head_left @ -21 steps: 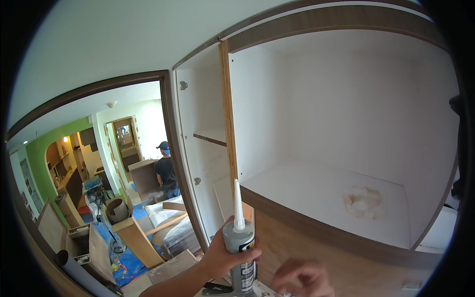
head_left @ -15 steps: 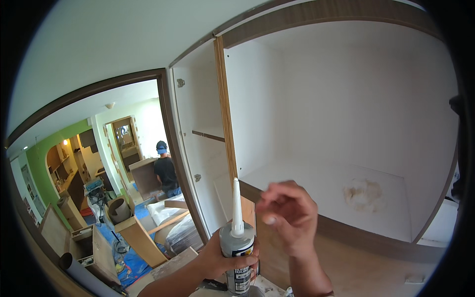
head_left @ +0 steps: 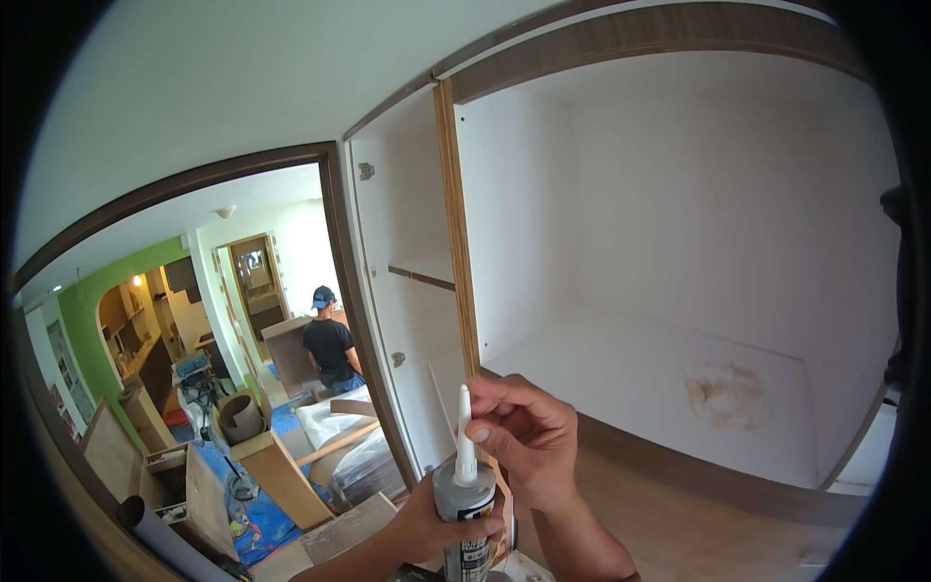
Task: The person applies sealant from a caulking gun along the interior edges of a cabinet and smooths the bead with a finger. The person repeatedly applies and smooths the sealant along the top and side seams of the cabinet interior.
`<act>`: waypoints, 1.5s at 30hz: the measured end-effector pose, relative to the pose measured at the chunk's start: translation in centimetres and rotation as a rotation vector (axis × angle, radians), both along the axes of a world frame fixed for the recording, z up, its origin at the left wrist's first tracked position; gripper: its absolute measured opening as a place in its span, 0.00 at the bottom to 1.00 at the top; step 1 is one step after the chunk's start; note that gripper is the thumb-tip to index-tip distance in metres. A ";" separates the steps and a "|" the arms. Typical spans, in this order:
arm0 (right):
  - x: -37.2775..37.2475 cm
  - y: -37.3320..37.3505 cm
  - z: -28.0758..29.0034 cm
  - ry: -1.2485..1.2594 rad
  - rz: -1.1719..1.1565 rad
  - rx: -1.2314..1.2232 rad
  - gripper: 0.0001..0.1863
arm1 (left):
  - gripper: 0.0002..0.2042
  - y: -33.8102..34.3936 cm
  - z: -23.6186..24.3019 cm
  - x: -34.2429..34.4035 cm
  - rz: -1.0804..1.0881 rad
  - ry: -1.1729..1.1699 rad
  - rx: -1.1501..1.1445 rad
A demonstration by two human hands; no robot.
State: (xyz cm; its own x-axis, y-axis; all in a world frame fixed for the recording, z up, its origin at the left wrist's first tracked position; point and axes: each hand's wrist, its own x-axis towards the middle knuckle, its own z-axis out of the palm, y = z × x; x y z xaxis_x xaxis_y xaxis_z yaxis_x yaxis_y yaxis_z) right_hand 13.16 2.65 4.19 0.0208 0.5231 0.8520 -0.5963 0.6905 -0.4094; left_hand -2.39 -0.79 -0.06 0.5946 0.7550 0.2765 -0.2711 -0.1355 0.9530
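Note:
A grey sealant cartridge (head_left: 458, 497) with a long white tapered nozzle (head_left: 465, 432) stands upright in my left hand (head_left: 427, 524), its fingers wrapped round the body. My right hand (head_left: 524, 436) has curled fingers at the nozzle, the thumb against its side and the forefinger behind its upper part, so it grips the nozzle. Just beyond is an open white wall cabinet (head_left: 669, 213) with brown edging and a pale brown stain on its bottom board.
A narrower compartment (head_left: 402, 213) with hinges adjoins at left. Through the doorway (head_left: 327, 194), a co-worker (head_left: 328, 349) in a dark T-shirt and cap stands near a panel, among boards (head_left: 291, 485), a roll (head_left: 242, 417), plastic-wrapped bundles (head_left: 354, 456) and blue floor sheeting (head_left: 257, 524).
My right hand has risen from below the cabinet, then moved left and closed onto the nozzle. The cartridge sits slightly lower in view than half a second ago.

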 end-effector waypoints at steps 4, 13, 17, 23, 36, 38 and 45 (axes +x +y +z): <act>0.2 0.7 -0.2 -0.037 0.023 0.039 0.20 | 0.19 0.6 -0.7 -0.4 0.062 0.085 0.007; -0.2 2.0 0.0 -0.138 0.105 0.008 0.19 | 0.24 0.4 -0.9 -2.2 0.210 0.194 -0.037; -1.5 3.0 0.9 -0.149 0.103 0.063 0.21 | 0.19 0.1 -2.6 -4.3 0.277 0.149 -0.110; -0.5 10.4 8.4 0.001 -0.091 -0.003 0.16 | 0.17 -4.8 -6.7 -10.7 0.714 0.167 -0.040; -0.1 28.2 25.6 0.000 -0.549 0.014 0.18 | 0.13 -22.3 -31.9 -25.6 1.445 0.165 -0.550; -0.4 28.7 26.4 0.011 -0.561 0.010 0.18 | 0.13 -25.1 -33.7 -26.8 1.521 0.137 -0.657; -0.5 28.3 27.0 -0.038 -0.707 -0.018 0.18 | 0.14 -26.9 -32.7 -26.2 1.569 0.292 -0.755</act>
State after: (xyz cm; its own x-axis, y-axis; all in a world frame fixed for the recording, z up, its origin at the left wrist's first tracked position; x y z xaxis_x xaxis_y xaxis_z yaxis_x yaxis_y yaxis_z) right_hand 12.69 30.97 31.22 0.3310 0.4092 0.8503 0.0070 0.9000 -0.4358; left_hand -28.60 -27.66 -32.71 -0.7875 0.5115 -0.3438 -0.1548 0.3757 0.9137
